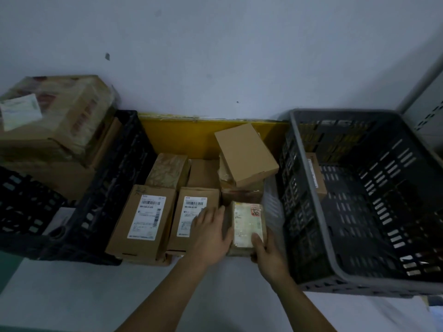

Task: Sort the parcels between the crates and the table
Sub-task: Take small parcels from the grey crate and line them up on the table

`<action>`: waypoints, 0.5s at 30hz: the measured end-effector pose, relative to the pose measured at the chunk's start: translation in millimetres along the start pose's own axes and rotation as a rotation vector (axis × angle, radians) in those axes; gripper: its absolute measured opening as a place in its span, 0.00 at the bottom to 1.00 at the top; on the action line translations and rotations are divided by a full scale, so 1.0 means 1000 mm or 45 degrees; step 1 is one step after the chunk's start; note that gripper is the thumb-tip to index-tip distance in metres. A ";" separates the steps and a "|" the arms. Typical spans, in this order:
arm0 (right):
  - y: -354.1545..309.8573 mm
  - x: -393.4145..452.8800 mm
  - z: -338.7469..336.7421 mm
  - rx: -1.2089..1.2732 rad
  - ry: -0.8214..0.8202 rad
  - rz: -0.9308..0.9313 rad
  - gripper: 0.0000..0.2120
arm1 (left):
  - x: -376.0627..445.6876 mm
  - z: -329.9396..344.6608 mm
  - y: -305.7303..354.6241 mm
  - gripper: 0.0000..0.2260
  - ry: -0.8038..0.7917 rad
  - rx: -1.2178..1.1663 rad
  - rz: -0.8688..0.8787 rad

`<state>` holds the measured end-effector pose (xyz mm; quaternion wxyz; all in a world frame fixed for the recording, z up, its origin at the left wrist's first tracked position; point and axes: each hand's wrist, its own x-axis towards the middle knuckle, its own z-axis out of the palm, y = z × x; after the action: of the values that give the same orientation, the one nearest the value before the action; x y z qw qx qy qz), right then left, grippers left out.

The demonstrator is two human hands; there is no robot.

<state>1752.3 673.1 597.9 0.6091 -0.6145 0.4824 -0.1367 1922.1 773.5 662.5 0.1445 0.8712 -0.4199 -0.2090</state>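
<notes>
Parcels lie everywhere. At the far left, big brown boxes point(55, 130) sit piled in a black crate point(103, 188). Next, on the table point(72, 295), two long brown parcels with white labels point(141, 221) lie side by side. The left hand point(211, 233) lies flat, fingers straight, on the second long parcel point(191, 212) and against the side of a small taped parcel point(247, 226). The right hand point(266, 255) holds that small parcel's near end, thumb on top. A plain box point(247, 154) rests tilted on others behind. At the right stands a grey crate point(359, 200) with one brown parcel point(316, 173) inside.
</notes>
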 end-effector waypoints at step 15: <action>-0.024 0.038 -0.002 -0.528 0.361 0.016 0.33 | 0.034 -0.033 -0.022 0.33 0.011 0.040 0.133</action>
<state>1780.2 637.9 603.9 0.3971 -0.6981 0.5845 -0.1158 1971.5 762.4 673.8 0.1434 0.8512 -0.4674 -0.1907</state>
